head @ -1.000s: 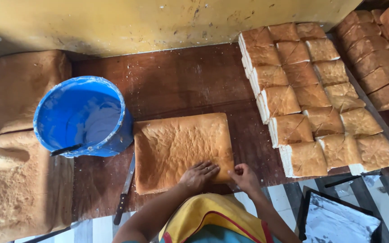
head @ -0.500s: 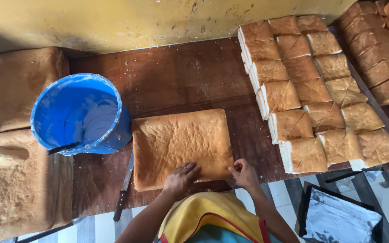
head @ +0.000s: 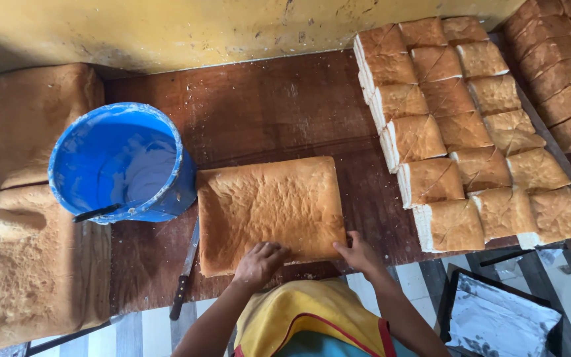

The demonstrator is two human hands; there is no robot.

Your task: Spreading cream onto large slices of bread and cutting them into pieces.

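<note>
A large flat golden sponge sheet [head: 269, 208] lies in the middle of the dark wooden table [head: 266, 106]. My left hand [head: 259, 263] rests with curled fingers on the sheet's near edge. My right hand [head: 358, 252] touches the sheet's near right corner with its fingertips. A knife [head: 185, 271] with a dark handle lies on the table just left of the sheet, blade pointing away from me. A blue bucket [head: 123, 165] holding white cream and a dark-handled tool stands to the sheet's left.
Several cream-filled square cake pieces [head: 457, 132] are stacked in rows at the right. More uncut sponge slabs [head: 31, 264] lie at the left. A foil-lined tray [head: 500, 320] sits below the table's right end. A yellow wall runs behind.
Both hands have stayed at the sheet's near edge; the left hand has curled slightly and the right has settled at the corner. The view has shifted a little.
</note>
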